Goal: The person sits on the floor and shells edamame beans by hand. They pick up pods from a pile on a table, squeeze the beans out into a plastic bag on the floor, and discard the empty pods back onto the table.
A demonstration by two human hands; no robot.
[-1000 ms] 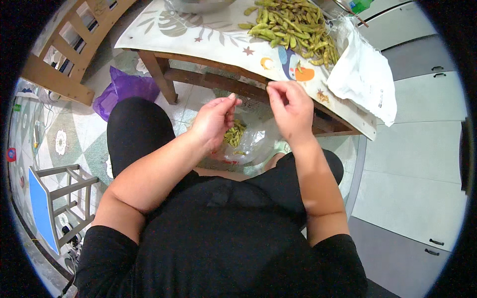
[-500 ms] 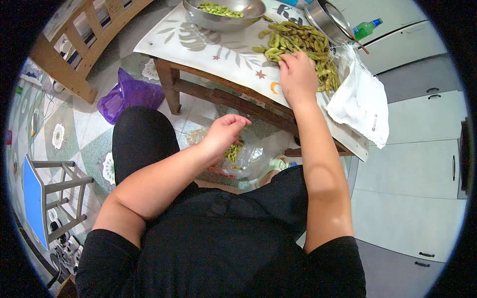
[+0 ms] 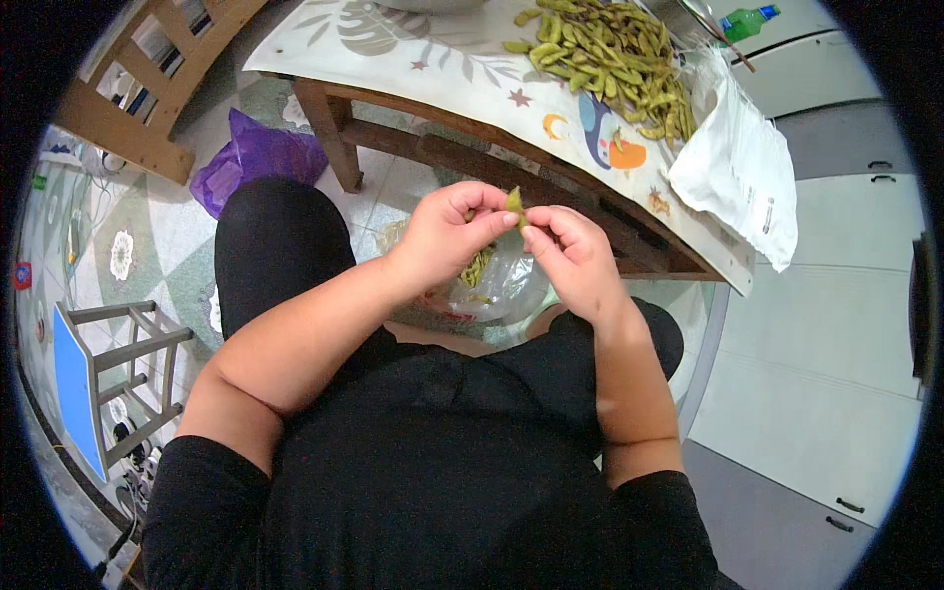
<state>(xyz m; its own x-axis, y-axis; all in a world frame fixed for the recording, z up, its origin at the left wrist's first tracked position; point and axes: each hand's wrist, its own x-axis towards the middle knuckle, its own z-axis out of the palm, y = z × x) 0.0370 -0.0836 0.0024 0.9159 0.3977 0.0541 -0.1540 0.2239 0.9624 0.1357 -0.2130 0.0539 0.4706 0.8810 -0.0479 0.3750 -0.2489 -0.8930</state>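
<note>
Between my two hands is a green soybean pod [image 3: 515,203], held upright in front of the table edge. My left hand [image 3: 454,226] pinches it with thumb and forefinger from one side. From the other side my right hand [image 3: 573,254] grips its lower end, fingertips curled. Under the hands a clear plastic bag [image 3: 516,285] lies open near the floor, with some pods or shells [image 3: 479,267] inside. A heap of soybean pods [image 3: 619,64] covers the far right of the table, beyond my right hand.
The low table [image 3: 452,84] has a patterned white cover. A white bag [image 3: 733,157] hangs over its right end. At the back stand a metal bowl [image 3: 433,4], a pot [image 3: 688,20] and a green bottle [image 3: 744,22]. A purple bag [image 3: 258,162] and a blue-topped stool [image 3: 79,388] are at left.
My right hand has come back from the heap to meet my left hand, and a pod is now between them. The view has shifted, so less of the metal bowl shows.
</note>
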